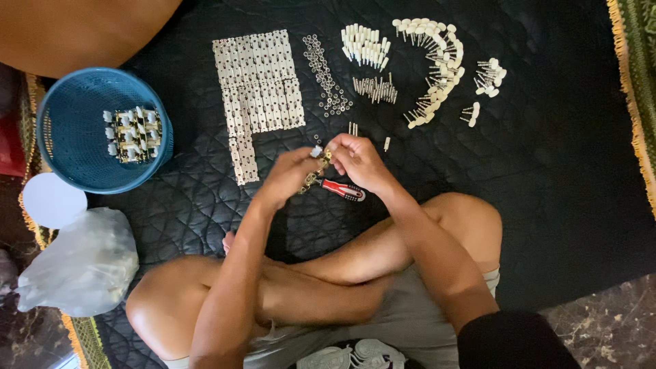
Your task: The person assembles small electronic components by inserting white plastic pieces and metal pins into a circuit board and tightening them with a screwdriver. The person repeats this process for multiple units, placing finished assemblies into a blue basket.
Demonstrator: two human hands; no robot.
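Observation:
My left hand [290, 174] and my right hand [357, 160] meet over a black quilted mat [547, 137], both gripping a small brass metal assembly with a white knob [318, 162]. A screwdriver with a red and black handle [344, 190] lies on the mat just below my hands. Rows of silver metal plates [258, 85] lie ahead of my left hand. Small washers [326, 75], metal pins [374, 89] and white pegs [365, 44] are spread ahead of my right hand.
A blue plastic basket [75, 147] at the left holds several finished assemblies [132, 133]. A white plastic bag [82, 263] and a white round lid [51, 199] lie below it. An arc of white-knobbed pins [437, 68] lies far right. My crossed legs fill the foreground.

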